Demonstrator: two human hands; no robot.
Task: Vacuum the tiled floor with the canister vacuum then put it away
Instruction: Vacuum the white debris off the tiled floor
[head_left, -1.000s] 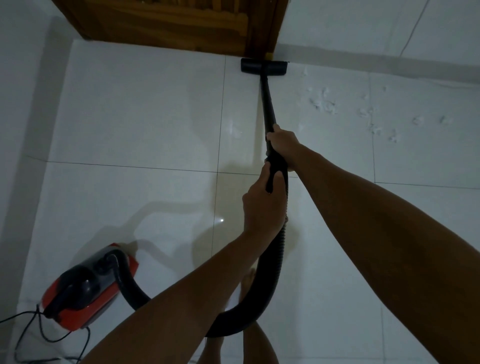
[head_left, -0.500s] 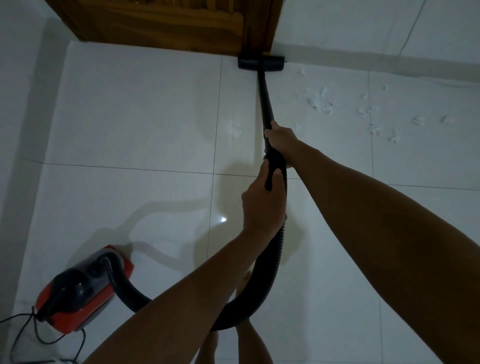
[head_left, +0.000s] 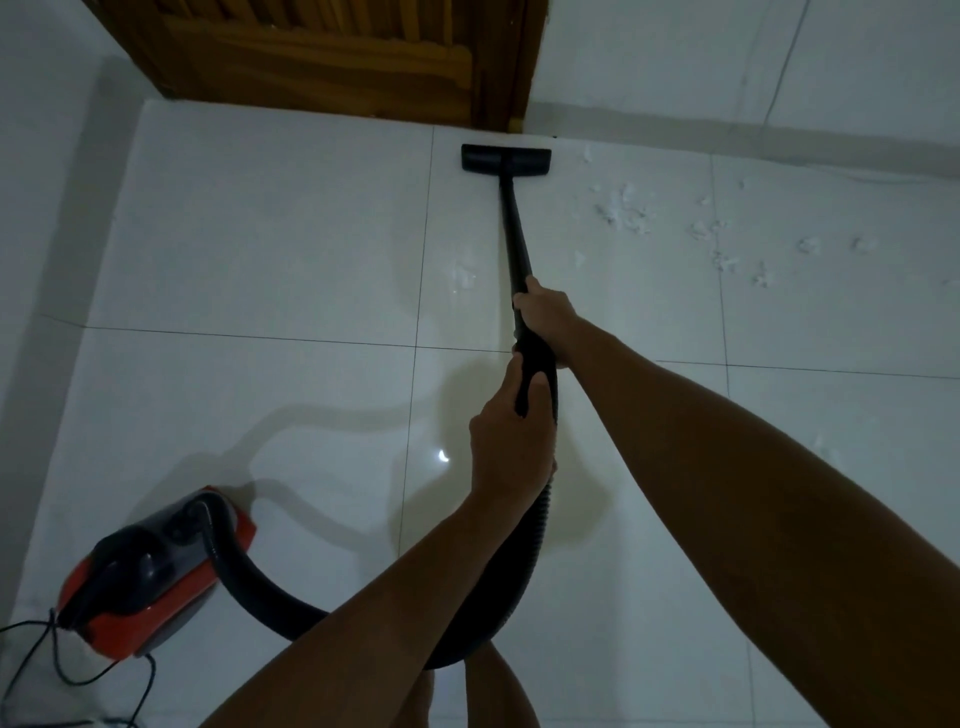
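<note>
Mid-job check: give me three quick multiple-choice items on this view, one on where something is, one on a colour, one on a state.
1. Where do the white scraps lie relative to the floor nozzle?
A. To its right
B. To its left
C. Under the canister

2. What colour is the canister body?
A. Blue and white
B. Red and black
C. Yellow

3. How is the wand held?
A. By one hand
B. By both hands
C. By neither, lying on the floor

Answers: 1 A, the scraps are scattered on the tiles right of the nozzle. 2 B, red shell with black top. 3 B, the right hand grips the wand further forward, the left hand grips behind it.
</note>
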